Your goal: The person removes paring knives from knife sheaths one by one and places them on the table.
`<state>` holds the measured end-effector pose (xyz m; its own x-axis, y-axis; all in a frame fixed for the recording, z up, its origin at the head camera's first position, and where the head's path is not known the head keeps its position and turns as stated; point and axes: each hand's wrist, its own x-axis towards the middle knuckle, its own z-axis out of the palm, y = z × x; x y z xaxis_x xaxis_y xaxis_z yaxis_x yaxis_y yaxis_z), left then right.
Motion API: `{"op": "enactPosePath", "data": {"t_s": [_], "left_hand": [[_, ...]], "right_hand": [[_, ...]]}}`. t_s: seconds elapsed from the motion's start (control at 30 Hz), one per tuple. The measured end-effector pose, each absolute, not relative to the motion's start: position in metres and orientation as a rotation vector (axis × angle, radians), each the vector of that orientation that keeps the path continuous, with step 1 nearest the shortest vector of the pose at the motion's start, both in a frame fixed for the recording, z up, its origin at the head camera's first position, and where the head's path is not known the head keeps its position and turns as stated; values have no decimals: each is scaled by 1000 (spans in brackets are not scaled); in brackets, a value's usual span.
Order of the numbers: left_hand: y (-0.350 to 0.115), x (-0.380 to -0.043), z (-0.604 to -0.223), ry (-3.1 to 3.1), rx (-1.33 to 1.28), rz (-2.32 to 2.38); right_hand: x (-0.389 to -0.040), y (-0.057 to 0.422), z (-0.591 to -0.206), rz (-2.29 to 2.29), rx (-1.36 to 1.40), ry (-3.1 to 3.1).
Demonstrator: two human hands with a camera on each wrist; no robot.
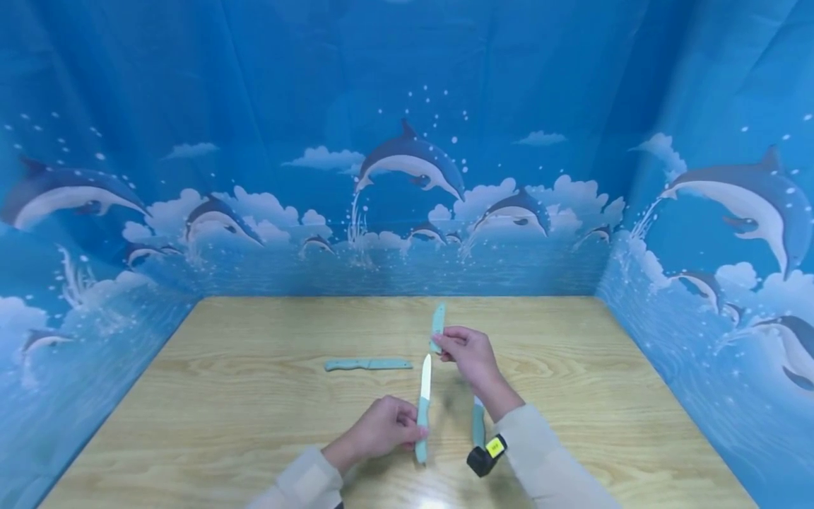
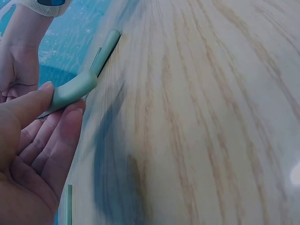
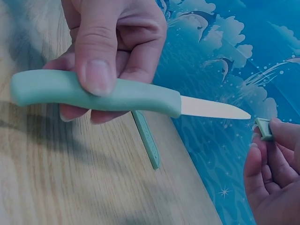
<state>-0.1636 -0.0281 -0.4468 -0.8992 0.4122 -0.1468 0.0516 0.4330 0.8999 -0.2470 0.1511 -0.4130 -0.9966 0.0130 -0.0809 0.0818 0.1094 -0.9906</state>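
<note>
My left hand (image 1: 384,428) pinches the mint green handle of a paring knife (image 1: 423,413). Its pale blade is bare and points away, toward the back of the table. Just past the tip, my right hand (image 1: 470,357) holds a mint green blade sheath (image 1: 438,325) between thumb and fingers. In the right wrist view, the sheath's open end (image 3: 264,129) faces the blade tip, a small gap between them. The left wrist view shows the handle (image 2: 75,89) gripped between thumb and fingertips above the tabletop.
A sheathed green knife (image 1: 369,364) lies crosswise left of the hands. Another green-handled knife (image 1: 478,424) lies partly hidden under the right forearm, near a black wrist device with a yellow label (image 1: 486,456). Dolphin-printed blue curtains (image 1: 305,127) enclose the wooden table (image 1: 222,396).
</note>
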Motion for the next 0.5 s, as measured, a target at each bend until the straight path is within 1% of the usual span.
{"op": "enactPosePath", "data": {"t_s": [0.5], "left_hand": [[-28,-168,-455,2354,405,1480]], "right_hand": [[-246,154,-425,-1994,93,2358]]}}
